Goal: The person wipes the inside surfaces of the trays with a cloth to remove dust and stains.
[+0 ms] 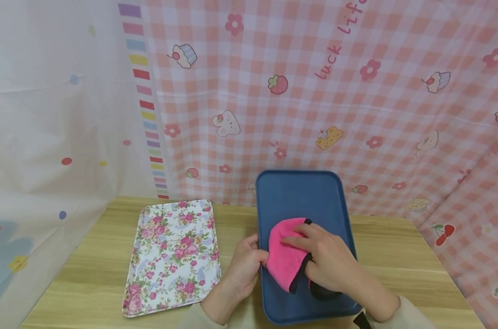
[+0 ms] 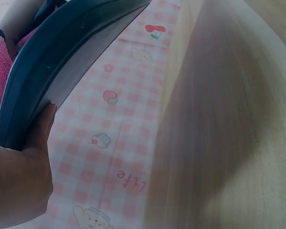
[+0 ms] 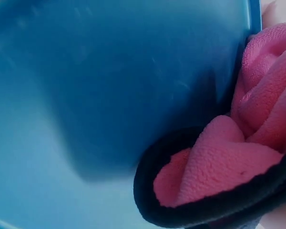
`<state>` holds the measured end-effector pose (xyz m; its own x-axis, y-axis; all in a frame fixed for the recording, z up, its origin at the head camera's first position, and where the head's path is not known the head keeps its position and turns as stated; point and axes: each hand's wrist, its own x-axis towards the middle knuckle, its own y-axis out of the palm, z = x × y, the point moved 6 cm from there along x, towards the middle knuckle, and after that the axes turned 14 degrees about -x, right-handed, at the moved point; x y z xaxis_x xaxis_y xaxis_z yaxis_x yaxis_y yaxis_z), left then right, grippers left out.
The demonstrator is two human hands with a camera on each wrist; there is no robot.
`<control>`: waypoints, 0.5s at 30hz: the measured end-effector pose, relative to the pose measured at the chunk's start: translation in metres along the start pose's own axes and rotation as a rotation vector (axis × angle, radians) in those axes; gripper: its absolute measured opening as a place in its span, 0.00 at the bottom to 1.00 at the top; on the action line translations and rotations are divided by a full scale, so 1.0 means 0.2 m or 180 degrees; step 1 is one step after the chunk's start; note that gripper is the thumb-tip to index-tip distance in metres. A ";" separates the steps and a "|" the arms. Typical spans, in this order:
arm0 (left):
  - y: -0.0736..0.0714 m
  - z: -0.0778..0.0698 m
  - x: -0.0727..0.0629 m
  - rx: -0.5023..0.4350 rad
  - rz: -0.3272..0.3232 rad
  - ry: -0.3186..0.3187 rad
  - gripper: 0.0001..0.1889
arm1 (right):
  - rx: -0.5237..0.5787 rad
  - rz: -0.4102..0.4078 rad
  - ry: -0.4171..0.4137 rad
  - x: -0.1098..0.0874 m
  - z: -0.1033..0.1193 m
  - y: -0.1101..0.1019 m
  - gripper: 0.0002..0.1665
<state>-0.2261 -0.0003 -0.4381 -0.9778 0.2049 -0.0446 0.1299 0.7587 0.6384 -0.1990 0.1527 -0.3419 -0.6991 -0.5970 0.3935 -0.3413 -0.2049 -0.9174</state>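
Note:
A blue rectangular tray (image 1: 302, 194) is lifted off the table, its far end overlapping the curtain. My left hand (image 1: 246, 265) grips its left rim; in the left wrist view the fingers of that hand (image 2: 24, 176) hold the edge, and part of the tray's underside shows. Against the tray's inner surface lies a pink cloth (image 1: 283, 256) with black edging. My right hand (image 1: 331, 256) holds this cloth, fingers spread over its top and some fingers hidden by its folds. Bunched pink folds of the cloth (image 3: 219, 167) appear close up in the right wrist view.
Left of the blue tray, a white floral tray (image 1: 174, 256) lies on the wooden table (image 1: 397, 256). A pink checked curtain (image 1: 249, 100) hangs along the back and right, and a pale dotted curtain (image 1: 59, 119) on the left.

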 end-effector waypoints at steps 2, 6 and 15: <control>0.00 0.00 0.00 0.0001 0.0014 -0.0014 0.31 | -0.0018 -0.0012 -0.0021 0.03 0.00 -0.01 0.38; 0.01 0.00 0.00 0.0017 0.0011 0.0004 0.29 | -0.0035 -0.0006 -0.0049 0.09 -0.01 -0.02 0.37; 0.01 0.00 0.00 0.0134 -0.0067 0.0028 0.33 | -0.0154 0.0078 0.0012 0.21 -0.05 -0.02 0.36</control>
<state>-0.2254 0.0014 -0.4361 -0.9817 0.1834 -0.0507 0.1160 0.7881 0.6045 -0.2327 0.1366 -0.3206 -0.7100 -0.5984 0.3713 -0.3539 -0.1526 -0.9227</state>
